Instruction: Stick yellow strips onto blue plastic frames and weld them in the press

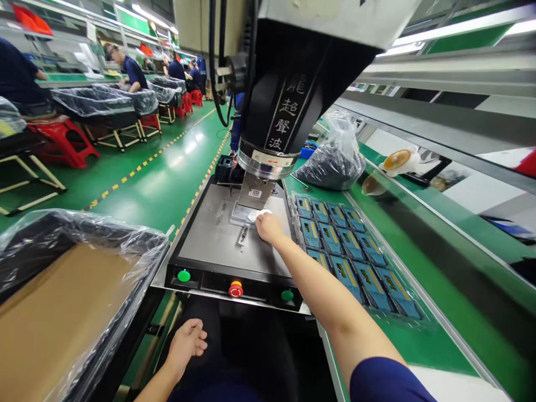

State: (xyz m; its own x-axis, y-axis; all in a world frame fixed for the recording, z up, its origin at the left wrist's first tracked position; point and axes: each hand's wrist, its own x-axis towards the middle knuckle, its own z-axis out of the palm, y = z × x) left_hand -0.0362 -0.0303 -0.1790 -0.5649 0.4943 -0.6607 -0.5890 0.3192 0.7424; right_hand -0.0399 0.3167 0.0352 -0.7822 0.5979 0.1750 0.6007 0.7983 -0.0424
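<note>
My right hand (268, 228) reaches onto the grey plate (218, 240) of an ultrasonic welding machine (288, 95). Its fingers pinch a small white part (254, 214) at the fixture right under the machine's metal horn (255, 192). My left hand (186, 343) rests low by my lap, below the machine's front panel, fingers loosely apart and holding nothing. To the right of the plate lies a clear tray (377, 312) with several blue parts (349, 262) in rows.
The front panel carries two green buttons (183, 275) and a red stop button (235, 289). A plastic-lined cardboard box (62, 301) stands at my left. A bag of dark parts (335, 159) sits on the green conveyor (422, 279). Other people work at far tables (125, 70).
</note>
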